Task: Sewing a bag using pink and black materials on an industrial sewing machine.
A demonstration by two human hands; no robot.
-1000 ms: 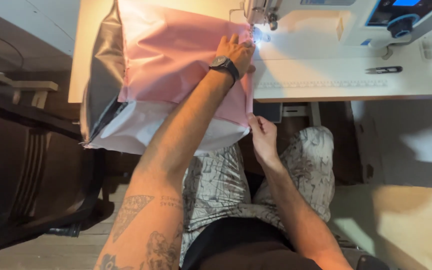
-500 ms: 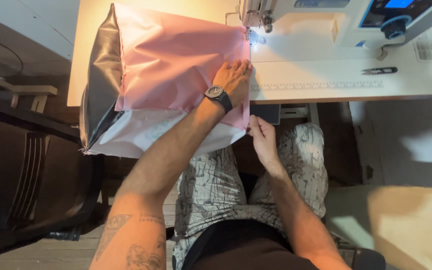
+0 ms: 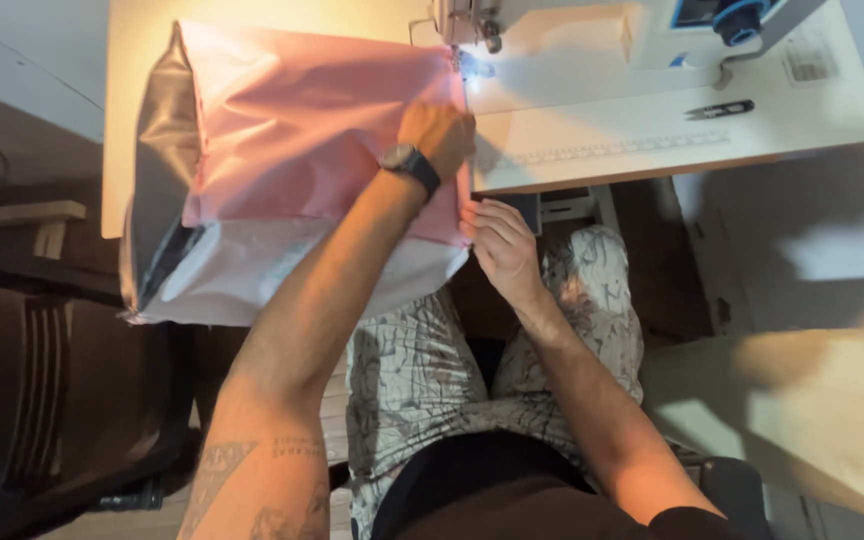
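Observation:
A large pink fabric piece (image 3: 302, 130) with a grey and white underside lies over the white sewing table (image 3: 652, 140) and hangs off its front edge. My left hand (image 3: 439, 130), with a dark watch on its wrist, presses flat on the pink fabric just in front of the sewing machine's needle (image 3: 472, 60). My right hand (image 3: 497, 240) pinches the fabric's right edge at the table's front edge, above my lap.
The white sewing machine (image 3: 602, 30) stands at the back of the table, with a lit needle area. Black thread snips (image 3: 717, 108) lie to its right. A dark chair (image 3: 42, 400) stands at the left, and my patterned trousers (image 3: 472, 360) are below.
The fabric has shifted toward me and my left hand has slid back along it from the needle. My right hand stays on the fabric edge.

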